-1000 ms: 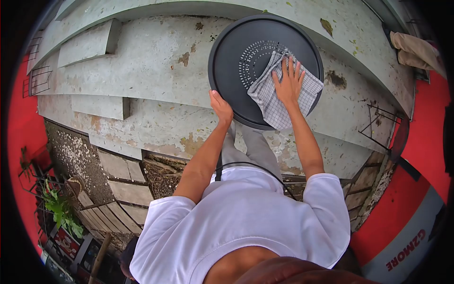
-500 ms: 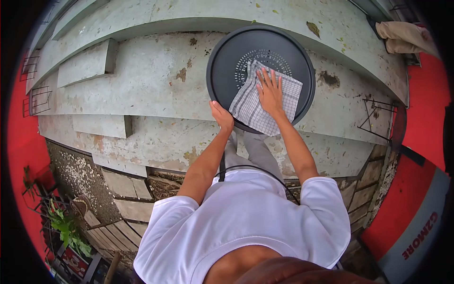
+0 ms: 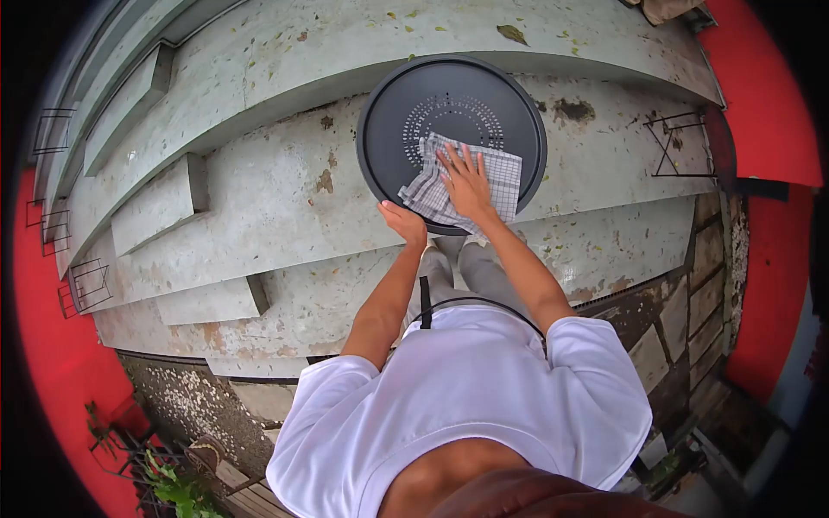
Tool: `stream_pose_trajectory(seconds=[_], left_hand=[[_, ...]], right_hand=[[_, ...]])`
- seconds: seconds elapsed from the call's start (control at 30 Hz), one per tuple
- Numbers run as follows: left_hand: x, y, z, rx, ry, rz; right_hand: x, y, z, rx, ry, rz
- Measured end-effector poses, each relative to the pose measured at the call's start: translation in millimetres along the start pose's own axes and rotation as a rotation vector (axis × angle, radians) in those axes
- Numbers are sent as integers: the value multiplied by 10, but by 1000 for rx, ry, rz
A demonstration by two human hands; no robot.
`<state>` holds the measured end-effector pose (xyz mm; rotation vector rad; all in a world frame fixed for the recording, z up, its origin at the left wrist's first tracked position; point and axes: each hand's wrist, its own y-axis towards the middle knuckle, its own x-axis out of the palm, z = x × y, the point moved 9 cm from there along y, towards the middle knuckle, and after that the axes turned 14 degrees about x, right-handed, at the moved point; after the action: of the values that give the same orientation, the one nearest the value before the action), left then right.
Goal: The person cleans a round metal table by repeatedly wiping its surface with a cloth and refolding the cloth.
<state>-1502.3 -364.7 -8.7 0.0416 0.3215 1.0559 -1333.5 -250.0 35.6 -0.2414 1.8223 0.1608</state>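
Note:
A round dark tray (image 3: 466, 79) with rings of small holes is held up in front of my legs. At its lower left rim is my left hand (image 3: 404, 222), its thumb side on the rim and the rest partly hidden beneath. A grey-and-white checked cloth (image 3: 503, 173) covers the lower part of the tray, its left side bunched in folds. My right hand (image 3: 467, 186) presses on the cloth with fingers spread over it.
Wide concrete steps (image 3: 250, 198) with peeling patches surround the tray. Raised blocks (image 3: 160, 203) stand at the left. Black metal racks (image 3: 678, 145) are at both sides, by red walls. Green leaves (image 3: 177, 492) show at the lower left, and a brown dry leaf (image 3: 511, 34) above.
My right hand and the cloth have moved left and down across the tray. The view has turned, and the tray sits further left. My left hand stays at the rim.

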Motion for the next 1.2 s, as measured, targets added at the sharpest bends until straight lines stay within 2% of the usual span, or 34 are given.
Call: stream_pose_trajectory(seconds=[0.1, 0.13, 0.17, 0.2, 0.23, 0.3, 0.37, 0.4, 0.43, 0.47, 0.53, 0.6, 0.67, 0.73, 0.77, 0.8, 0.83, 0.87, 0.9, 0.93, 0.97, 1.03, 1.07, 1.1, 1.13, 1.2], left_hand=[[-40, -12, 96, 32, -3, -51], [-55, -10, 118, 31, -10, -43], [-57, -9, 105, 29, -18, -40], [-55, -21, -70, 114, 67, -5], [-42, -11, -38, 133, 49, -41], [-36, -30, -120, -19, 116, -127], [20, -22, -263, -53, 58, -273], [51, -6, -125, -31, 38, -306], [13, -75, -127, -256, 39, -325], [-73, -217, -140, -482, 57, -342], [-196, -407, 106, -513, 161, -345], [-317, -716, 167, -543, 266, -337], [54, -1305, 38, -570, 27, -746], [272, -2006, 630, -711, -310, -1083], [301, -2213, 854, -702, -299, -1107], [386, -2515, 1116, -745, -369, -1205], [474, -2809, 1284, -791, -441, -1300], [589, -2955, 1288, -788, -435, -1323], [753, -3134, 1251, -677, -374, -1520], [841, -3345, 1373, -558, -311, -1709], [881, -3519, 1433, -556, -309, -1727], [964, -3750, 2085, -68, -284, -1802], [1023, -3926, 2138, -193, -302, -1797], [1068, -4094, 2278, -199, -298, -1811], [1084, -4285, 2452, -231, -339, -1832], [1180, -4698, 2620, -279, -382, -1856]], right_hand=[[-308, 179, 1030, 380, -29, 119], [-396, 185, 1241, 408, -25, 137], [-375, 170, 1377, 366, -16, 66], [-347, 82, 1454, 329, -4, -5], [-409, -89, 1497, 368, 0, 16], [-475, -447, 1161, 93, 22, 14], [-590, -794, 1045, 188, 341, -153], [-629, -950, 1032, 311, 458, -209], [-628, -1137, 1022, 429, 582, -268], [-680, -1344, 967, 456, 594, -244], [-793, -1715, 1037, 596, 1066, -96], [-822, -2014, 1215, 644, 1125, -63], [-775, -2258, 1494, 696, 1262, 41], [-1170, -2533, 1665, 806, 1387, 146], [-1319, -2688, 1803, 895, 1503, 236], [-1146, -2812, 2033, 969, 1527, 110], [-1066, -2921, 2213, 979, 1537, 132], [-1028, -3072, 2449, 1004, 1602, 252], [-1052, -3251, 2678, 1024, 1662, 375], [-1185, -3404, 2808, 1032, 1661, 396], [-1274, -3613, 2946, 1081, 1749, 479], [-1356, -3956, 3256, 1132, 1840, 586], [-1347, -4086, 3395, 1065, 1956, 582], [-1345, -4223, 3519, 998, 2070, 574], [-1449, -4400, 3604, 1014, 2067, 584], [-1743, -4631, 3759, 880, 2082, 591]])
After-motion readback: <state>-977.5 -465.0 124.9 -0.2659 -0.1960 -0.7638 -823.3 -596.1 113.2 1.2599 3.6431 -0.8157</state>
